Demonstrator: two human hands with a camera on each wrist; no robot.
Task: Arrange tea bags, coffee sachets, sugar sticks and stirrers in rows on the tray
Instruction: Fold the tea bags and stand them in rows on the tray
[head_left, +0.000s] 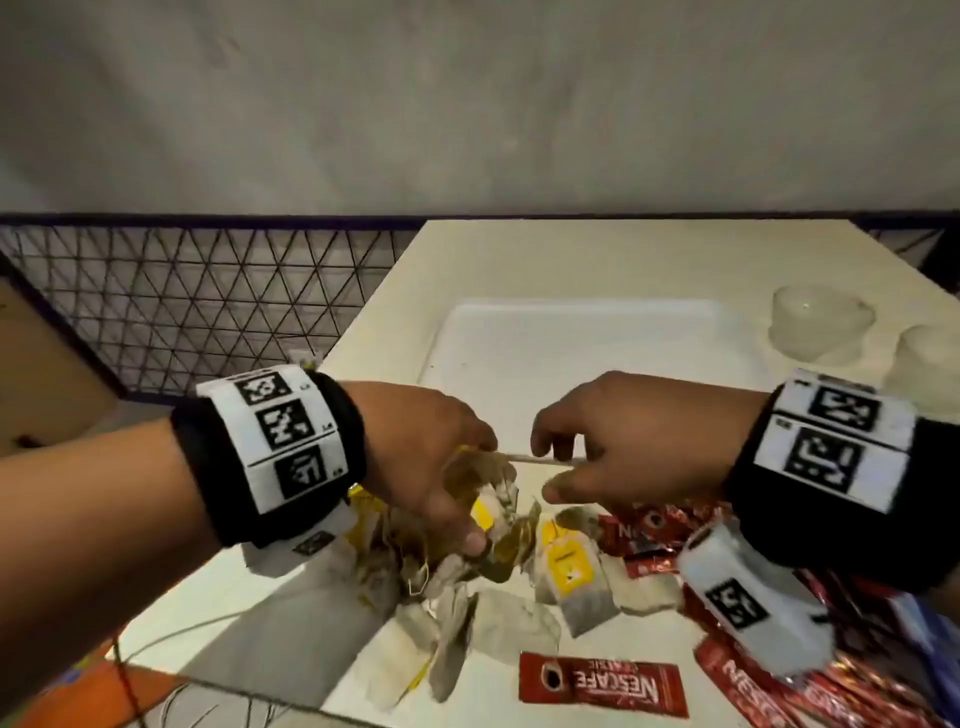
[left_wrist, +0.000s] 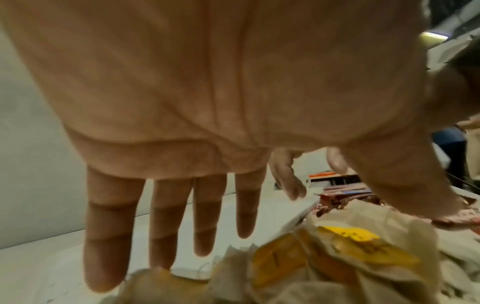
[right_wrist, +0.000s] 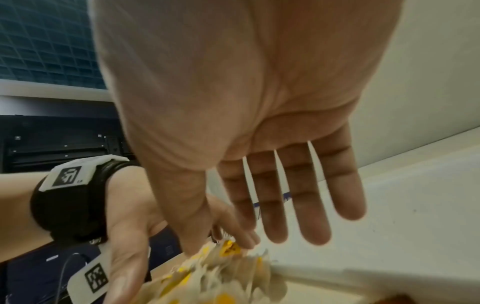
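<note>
A loose pile of tea bags (head_left: 467, 597) with yellow tags lies on the table in front of the white tray (head_left: 571, 338). My left hand (head_left: 447, 478) hovers over the pile, thumb down among the bags; in the left wrist view its fingers (left_wrist: 166, 226) are straight and spread above the tea bags (left_wrist: 337, 257). My right hand (head_left: 566, 467) hangs just to the right with straight fingers (right_wrist: 298, 205). A thin pale stick (head_left: 540, 460) shows between the hands; whether either holds it is unclear. Red coffee sachets (head_left: 660, 525) lie under the right wrist, one sachet (head_left: 602, 686) in front.
Two pale cups (head_left: 815, 327) stand at the back right beside the tray. A black wire mesh panel (head_left: 197, 296) runs along the table's left and back. Something orange with thin cables (head_left: 93, 691) lies at the near left edge.
</note>
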